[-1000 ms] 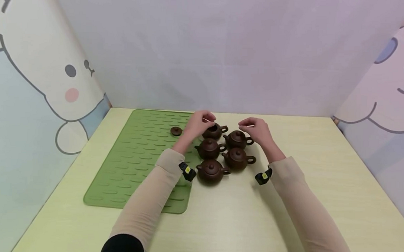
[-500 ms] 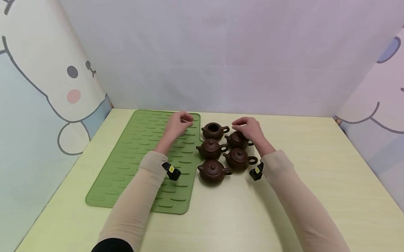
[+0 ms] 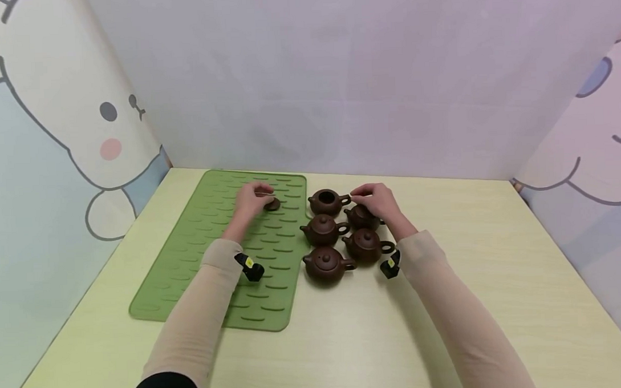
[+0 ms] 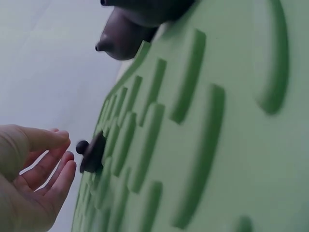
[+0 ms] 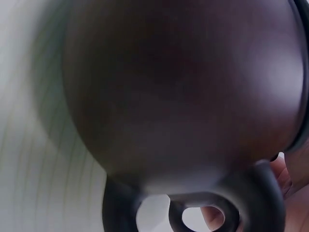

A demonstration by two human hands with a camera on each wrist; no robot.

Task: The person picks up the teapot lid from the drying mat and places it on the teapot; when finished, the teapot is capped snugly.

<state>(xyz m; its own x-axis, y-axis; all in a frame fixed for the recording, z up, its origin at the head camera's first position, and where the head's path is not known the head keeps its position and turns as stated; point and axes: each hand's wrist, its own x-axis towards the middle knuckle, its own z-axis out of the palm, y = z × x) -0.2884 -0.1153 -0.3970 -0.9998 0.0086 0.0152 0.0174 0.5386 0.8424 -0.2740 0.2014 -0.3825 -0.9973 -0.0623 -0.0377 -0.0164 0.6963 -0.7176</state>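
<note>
On the green ribbed mat [image 3: 200, 260], a small dark brown teapot lid [image 3: 272, 204] with a round knob lies beside my left hand [image 3: 249, 199]. The left wrist view shows a narrow gap between those parted fingertips and the knob. My right hand [image 3: 380, 200] hovers over a lidded teapot [image 3: 360, 217] and partly hides it. Its fingertips are at the handle of the lidless teapot [image 3: 327, 201]; whether they touch it is unclear. In the right wrist view, a large teapot body [image 5: 183, 96] hides most of this hand.
Lidded brown teapots stand close together: one behind the mat's edge [image 3: 322, 230], one in front [image 3: 326, 266], one to the right [image 3: 365, 246]. The mat covers the left part of the pale wooden table [image 3: 477, 256]. A white curtain [image 3: 337, 90] hangs behind.
My left hand has moved left from over the lidless teapot, across the mat, to beside the lid. My right hand has shifted left towards the lidless teapot's handle. The teapots have stayed put.
</note>
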